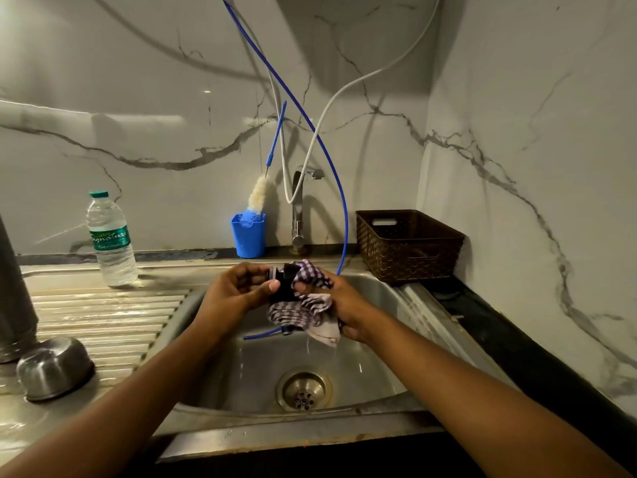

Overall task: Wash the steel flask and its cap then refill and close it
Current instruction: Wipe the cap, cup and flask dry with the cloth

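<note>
You hold the black cap over the sink near its back edge, caught between both hands. Your left hand curls fingers and thumb round it from the left, while your right hand grips a checked cloth bunched against its right side. The steel flask stands at the far left edge of the drainboard, well apart from your hands, just beside an upturned steel bowl.
</note>
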Motion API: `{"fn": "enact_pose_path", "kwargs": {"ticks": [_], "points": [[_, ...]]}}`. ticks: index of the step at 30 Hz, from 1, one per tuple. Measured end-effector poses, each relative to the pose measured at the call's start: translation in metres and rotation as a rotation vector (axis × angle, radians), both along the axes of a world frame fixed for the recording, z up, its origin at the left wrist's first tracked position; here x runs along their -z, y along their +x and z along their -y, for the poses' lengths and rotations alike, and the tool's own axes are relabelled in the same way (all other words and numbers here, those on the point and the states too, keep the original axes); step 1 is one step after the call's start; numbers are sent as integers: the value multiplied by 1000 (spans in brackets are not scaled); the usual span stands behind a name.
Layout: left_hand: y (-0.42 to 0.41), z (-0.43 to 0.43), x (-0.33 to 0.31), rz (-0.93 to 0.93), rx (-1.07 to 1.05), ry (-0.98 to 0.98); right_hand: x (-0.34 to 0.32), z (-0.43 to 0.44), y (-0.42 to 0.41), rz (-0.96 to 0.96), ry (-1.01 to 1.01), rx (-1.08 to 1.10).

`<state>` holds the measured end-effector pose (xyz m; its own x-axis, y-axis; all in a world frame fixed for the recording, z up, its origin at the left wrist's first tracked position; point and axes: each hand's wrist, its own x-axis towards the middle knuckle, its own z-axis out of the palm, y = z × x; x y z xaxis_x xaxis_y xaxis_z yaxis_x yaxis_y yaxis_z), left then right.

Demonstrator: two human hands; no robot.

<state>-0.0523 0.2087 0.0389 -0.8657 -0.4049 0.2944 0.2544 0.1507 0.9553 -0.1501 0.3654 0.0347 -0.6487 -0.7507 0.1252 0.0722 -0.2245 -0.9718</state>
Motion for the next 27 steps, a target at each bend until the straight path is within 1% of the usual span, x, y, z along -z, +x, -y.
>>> {"fn": "enact_pose_path", "kwargs": {"ticks": [1,2,3,4,6,7,8,9,10,11,13,14,15,16,17,19,20,21,22,23,24,26,27], "points": [[0,1,0,-5,-9,-60,-1,0,-1,-10,21,5],[0,2,1,-1,-6,-92,-1,-1,-2,-134,62,52],[1,3,1,4,3,-74,-1,-1,-1,-344,122,125],[0,2,1,16,18,-10,-1,-2,-2,-595,192,199],[-1,1,1,81,49,168,0,-2,-2,-1057,278,304],[-2,1,0,125,62,234,0,-2,-2,-1192,281,321],[-2,1,0,159,71,264,1,-2,-2,-1249,285,321],[-2,2,1,174,79,270,4,-1,-3,-1235,290,316],[-3,2,3,166,88,258,5,0,-3,-1132,288,297],[-2,2,4,143,101,246,5,0,-3,-942,262,256],[0,1,4,72,110,167,3,-1,-4,-464,162,130],[1,2,4,41,99,95,2,-1,-5,-316,129,89],[1,2,3,20,88,38,2,-1,-4,-293,120,81],[2,3,3,5,80,18,1,-1,-3,-373,132,107],[1,3,2,-2,76,37,0,-1,-1,-542,166,169],[-3,4,3,23,64,106,-2,-2,0,-995,262,290],[-5,4,3,58,59,126,-3,-2,1,-1187,294,323],[-5,3,4,97,64,141,-2,-3,0,-1298,315,330],[-6,4,5,126,71,146,0,-3,-2,-1316,328,323],[-6,4,5,141,80,139,2,-3,-4,-1243,333,306],[-5,4,6,135,83,114,3,-2,-4,-1080,318,274],[-4,4,8,82,69,28,2,-2,-4,-613,226,166],[-2,4,7,54,50,-38,2,-2,-4,-409,171,110]]}}
